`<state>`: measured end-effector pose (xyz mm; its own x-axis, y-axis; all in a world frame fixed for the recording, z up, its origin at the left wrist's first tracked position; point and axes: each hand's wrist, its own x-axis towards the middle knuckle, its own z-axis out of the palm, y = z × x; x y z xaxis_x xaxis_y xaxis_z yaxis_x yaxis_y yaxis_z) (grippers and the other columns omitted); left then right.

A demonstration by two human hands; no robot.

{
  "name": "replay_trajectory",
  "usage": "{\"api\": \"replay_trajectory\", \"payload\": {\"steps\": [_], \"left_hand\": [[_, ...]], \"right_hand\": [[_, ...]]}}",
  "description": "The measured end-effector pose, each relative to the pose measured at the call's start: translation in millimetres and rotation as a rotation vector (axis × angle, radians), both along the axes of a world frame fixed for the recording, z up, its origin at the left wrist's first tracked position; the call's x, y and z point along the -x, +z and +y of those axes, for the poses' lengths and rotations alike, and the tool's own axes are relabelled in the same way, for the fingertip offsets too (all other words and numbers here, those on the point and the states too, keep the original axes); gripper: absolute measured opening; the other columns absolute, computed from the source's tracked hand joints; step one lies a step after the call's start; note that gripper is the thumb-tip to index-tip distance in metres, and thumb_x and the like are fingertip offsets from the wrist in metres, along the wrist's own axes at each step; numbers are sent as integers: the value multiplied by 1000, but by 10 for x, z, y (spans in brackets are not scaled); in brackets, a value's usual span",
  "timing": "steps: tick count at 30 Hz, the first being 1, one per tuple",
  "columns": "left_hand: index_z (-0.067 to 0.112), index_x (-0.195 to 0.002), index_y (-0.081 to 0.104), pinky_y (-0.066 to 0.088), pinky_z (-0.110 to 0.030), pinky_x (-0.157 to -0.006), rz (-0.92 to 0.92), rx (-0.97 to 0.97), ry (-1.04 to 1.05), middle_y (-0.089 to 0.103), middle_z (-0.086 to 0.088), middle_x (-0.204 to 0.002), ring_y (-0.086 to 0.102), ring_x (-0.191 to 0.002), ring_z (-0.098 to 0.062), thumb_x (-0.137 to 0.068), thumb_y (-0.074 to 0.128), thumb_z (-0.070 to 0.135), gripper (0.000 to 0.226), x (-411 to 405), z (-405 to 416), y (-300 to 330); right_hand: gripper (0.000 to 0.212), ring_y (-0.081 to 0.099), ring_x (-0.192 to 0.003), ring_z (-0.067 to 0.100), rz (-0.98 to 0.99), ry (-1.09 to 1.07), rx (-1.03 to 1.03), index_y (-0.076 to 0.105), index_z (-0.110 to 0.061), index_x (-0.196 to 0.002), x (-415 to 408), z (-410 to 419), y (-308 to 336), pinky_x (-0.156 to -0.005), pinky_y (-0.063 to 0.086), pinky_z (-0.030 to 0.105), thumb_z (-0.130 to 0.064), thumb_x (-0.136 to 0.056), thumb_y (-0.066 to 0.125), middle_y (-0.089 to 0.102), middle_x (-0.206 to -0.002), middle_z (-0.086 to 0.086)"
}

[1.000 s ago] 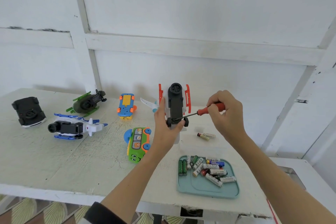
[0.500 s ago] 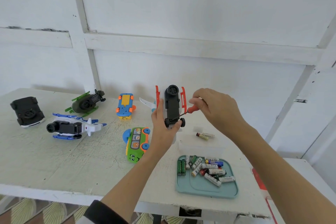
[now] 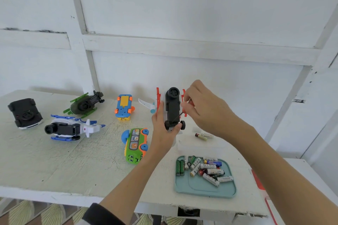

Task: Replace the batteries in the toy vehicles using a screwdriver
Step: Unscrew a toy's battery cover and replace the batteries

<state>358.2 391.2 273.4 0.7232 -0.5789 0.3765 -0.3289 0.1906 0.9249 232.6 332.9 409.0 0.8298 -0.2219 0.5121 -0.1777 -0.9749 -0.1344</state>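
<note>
L hand (image 3: 161, 133) gripped upturned white-and-red plastic toy plane (image 3: 171, 107); R hand (image 3: 199, 107) fingers pinched red-handled screwdriver (image 3: 180, 115) w/ tip at underside. Should keep tip seated, shaft square to screw.

bare forearms; a dark sleeve cuff (image 3: 102, 213) over a white edge on the left arm.

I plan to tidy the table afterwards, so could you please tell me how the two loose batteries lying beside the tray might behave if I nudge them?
The loose batteries are smooth cylinders lying on their sides on the flat table, so they would probably roll. Nothing rims them in, unlike those in the teal tray. They look rigid, likely dense for their size.
</note>
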Motion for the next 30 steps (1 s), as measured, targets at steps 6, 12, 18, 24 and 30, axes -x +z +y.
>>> {"api": "replay_trajectory", "payload": {"steps": [6,12,18,24,30], "left_hand": [[22,-153,18,53,-14,-77,-15,-5,14,32,-9,-131,55,-104,-2,-86,67,-4,87,-12,24,-10],[48,-140,20,56,-50,-87,-4,14,36,31,-8,-134,61,-108,-35,-85,68,-2,88,-38,54,-37],[52,-139,17,56,-50,-88,11,14,35,32,-6,-131,62,-107,-33,-86,68,-1,91,-33,68,-3],[41,-144,19,57,-46,-88,14,27,53,31,-10,-136,60,-111,-28,-86,67,-3,88,-51,72,-24],[26,-150,19,54,-16,-83,17,32,42,31,-10,-136,56,-101,8,-86,66,-5,85,-27,90,-32]], "right_hand": [[18,51,-65,-1,-28,54,-67,42,-15,-81,-17,-98,-64,-58,36,23,-24,-97,45,42,-83,-9],[13,51,-76,-1,-23,249,-198,51,-5,-85,37,-187,-121,-68,45,21,5,-83,59,41,-95,-1],[19,57,-77,6,-19,12,-166,48,-18,-84,19,-189,-120,-64,40,23,-32,-88,60,53,-87,-10],[13,58,-83,-5,6,228,-294,51,-7,-86,66,-185,-88,-67,43,17,4,-85,58,43,-91,-6],[24,59,-81,7,53,-48,-234,46,-14,-86,26,-206,-118,-69,48,26,-36,-92,51,50,-96,-7]]}}
